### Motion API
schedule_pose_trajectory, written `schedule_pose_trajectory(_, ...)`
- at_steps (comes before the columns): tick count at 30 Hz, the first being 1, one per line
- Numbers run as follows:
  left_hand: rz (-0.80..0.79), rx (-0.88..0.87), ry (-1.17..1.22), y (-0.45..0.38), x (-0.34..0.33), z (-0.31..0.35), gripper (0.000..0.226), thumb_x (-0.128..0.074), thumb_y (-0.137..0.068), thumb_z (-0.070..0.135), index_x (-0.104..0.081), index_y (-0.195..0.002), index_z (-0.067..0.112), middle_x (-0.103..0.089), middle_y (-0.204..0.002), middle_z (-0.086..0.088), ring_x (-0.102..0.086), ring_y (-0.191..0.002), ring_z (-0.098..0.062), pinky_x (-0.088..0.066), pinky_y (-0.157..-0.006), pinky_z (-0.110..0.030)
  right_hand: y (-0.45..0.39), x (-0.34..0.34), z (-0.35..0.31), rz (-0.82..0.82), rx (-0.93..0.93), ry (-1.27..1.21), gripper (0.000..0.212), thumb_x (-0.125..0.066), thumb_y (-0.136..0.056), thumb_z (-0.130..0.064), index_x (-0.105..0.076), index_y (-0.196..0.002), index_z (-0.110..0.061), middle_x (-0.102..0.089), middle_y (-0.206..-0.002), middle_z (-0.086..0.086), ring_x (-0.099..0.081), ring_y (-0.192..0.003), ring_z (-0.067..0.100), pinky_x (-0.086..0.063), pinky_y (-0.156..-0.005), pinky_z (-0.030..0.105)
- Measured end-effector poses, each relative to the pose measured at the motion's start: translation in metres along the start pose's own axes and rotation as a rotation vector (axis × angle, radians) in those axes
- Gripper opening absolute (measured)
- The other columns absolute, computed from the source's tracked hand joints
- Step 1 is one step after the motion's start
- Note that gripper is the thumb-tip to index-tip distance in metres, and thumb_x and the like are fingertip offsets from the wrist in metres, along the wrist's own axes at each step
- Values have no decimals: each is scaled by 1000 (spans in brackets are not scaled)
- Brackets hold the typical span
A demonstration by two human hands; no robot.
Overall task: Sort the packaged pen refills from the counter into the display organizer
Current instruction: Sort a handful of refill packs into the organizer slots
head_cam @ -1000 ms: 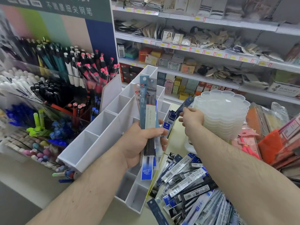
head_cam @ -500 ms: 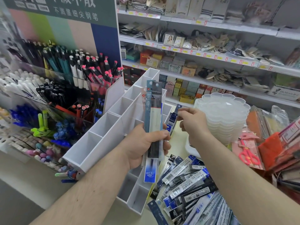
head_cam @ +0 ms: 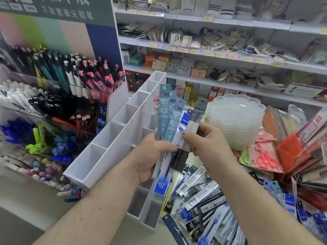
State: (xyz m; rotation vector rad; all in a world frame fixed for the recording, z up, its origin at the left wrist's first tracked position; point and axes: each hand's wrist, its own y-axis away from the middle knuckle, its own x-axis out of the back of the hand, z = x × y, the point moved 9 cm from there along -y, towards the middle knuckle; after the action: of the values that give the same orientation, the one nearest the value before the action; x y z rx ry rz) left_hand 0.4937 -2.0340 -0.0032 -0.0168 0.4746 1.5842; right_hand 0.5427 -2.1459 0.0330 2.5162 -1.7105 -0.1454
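My left hand (head_cam: 152,156) grips a fanned bundle of packaged pen refills (head_cam: 168,119), upright, in pale blue and dark blue sleeves. My right hand (head_cam: 208,147) pinches the packs on the right side of that bundle, one with a grey-white card (head_cam: 192,131). Both hands hover above the white display organizer (head_cam: 109,149), a tilted rack of open compartments; the ones I can see into hold nothing. A heap of loose refill packs (head_cam: 203,197) lies on the counter below my right forearm.
Pen displays (head_cam: 58,89) fill the left side. A stack of clear plastic trays (head_cam: 235,121) stands right of the organizer. Red scissors packs (head_cam: 265,158) and other stationery pile up at right. Store shelves (head_cam: 212,50) run across the back.
My right hand came back from near the tray stack with a refill pack and joined it to the bundle in my left hand. The bundle is now fanned out wider.
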Motion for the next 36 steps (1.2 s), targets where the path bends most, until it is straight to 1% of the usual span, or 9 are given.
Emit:
schedule_pose_trajectory(5,106,-39,12,1,7,3,46,-67,-72,8,-62,-118,2,-72,-101,-21,-72,-84,-31,-58,-69,-40,-4,20,0,113,27,-41,3,-66,-93,-5,-69,-92,-5,-62,-61,-2,-46,-44,7,-37,-44,17)
schedule_pose_trajectory(7,141,-67,33,3,9,6,28,-65,-85,0,-63,-112,2,-73,-95,-21,-71,-76,-26,-58,-63,-36,-8,35,-4,212,42,-110,8,-66,-92,-7,-67,-85,-8,-59,-59,0,-44,-44,9,-36,-43,18)
schedule_pose_trajectory(11,249,-161,-4,10,15,18,22,-55,-93,-4,-63,-110,8,-76,-96,-12,-73,-78,-24,-59,-65,-34,-24,68,-19,440,75,-193,18,-61,-98,-18,-65,-81,-14,-62,-60,-4,-57,-49,8,-45,-46,19)
schedule_pose_trajectory(16,371,-246,-135,8,20,36,30,-61,-90,-4,-62,-115,11,-77,-98,-5,-75,-85,-23,-58,-84,-41,-71,66,-29,422,44,-97,15,-56,-101,-20,-63,-90,-13,-68,-79,5,-66,-68,14,-58,-67,25)
schedule_pose_trajectory(20,394,-284,-142,3,21,52,28,-63,-87,-2,-63,-110,14,-77,-95,-3,-75,-80,-22,-59,-83,-41,-107,51,-44,410,108,38,18,-60,-99,-19,-64,-82,-19,-71,-84,4,-68,-68,12,-60,-70,28)
schedule_pose_trajectory(24,406,-324,-83,4,23,56,33,-53,-90,-13,-64,-99,18,-77,-85,-1,-74,-69,-20,-60,-65,-31,-142,29,-57,388,141,155,17,-64,-95,-22,-65,-79,-22,-72,-85,1,-72,-82,19,-60,-81,42)
schedule_pose_trajectory(27,399,-335,-55,5,25,51,31,-53,-90,-13,-65,-104,12,-77,-87,-4,-73,-69,-21,-60,-60,-32,-160,11,-62,351,166,235,11,-62,-97,-24,-67,-89,-18,-71,-95,4,-70,-92,23,-55,-76,33)
schedule_pose_trajectory(31,385,-343,-9,5,27,50,34,-53,-90,-13,-67,-97,16,-77,-89,-8,-73,-69,-23,-61,-65,-35,-172,1,-65,324,202,341,13,-59,-99,-25,-68,-97,-16,-68,-94,2,-63,-88,19,-55,-77,33)
schedule_pose_trajectory(36,395,-334,9,3,31,47,28,-55,-90,-12,-64,-103,11,-76,-90,-9,-73,-70,-25,-61,-63,-36,-155,34,-70,572,313,302,26,-51,-101,-22,-52,-74,-22,-53,-71,-9,-47,-62,5,-33,-53,22)
